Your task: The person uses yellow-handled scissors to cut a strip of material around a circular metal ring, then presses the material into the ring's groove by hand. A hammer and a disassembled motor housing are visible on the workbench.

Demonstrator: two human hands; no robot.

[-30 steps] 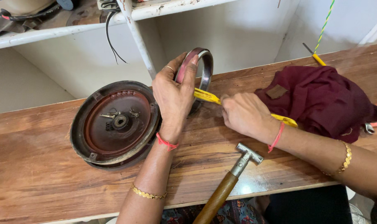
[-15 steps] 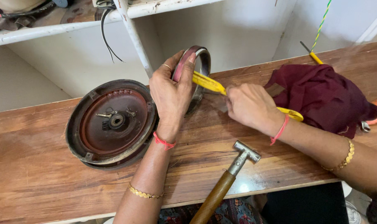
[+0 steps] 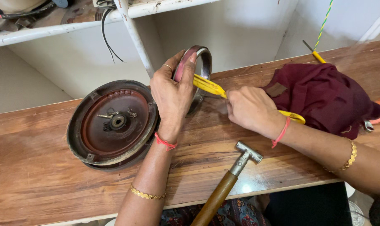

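Metal ring (image 3: 203,62) stands on edge on the wooden bench (image 3: 39,175), gripped by the left hand (image 3: 172,94). Right hand (image 3: 250,109) closes around a yellow-handled tool (image 3: 211,86) whose tip is hidden behind the ring; hammer (image 3: 232,178) handle is cut off below.

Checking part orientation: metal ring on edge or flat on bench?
On edge. The left hand holds the metal ring upright on the wooden bench.

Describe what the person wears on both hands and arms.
Both arms are bare, no sleeves. Left hand: a ring, a red thread at the wrist, a thin gold chain bracelet further up the forearm. Right hand: red wrist thread, gold beaded bracelet up the forearm.
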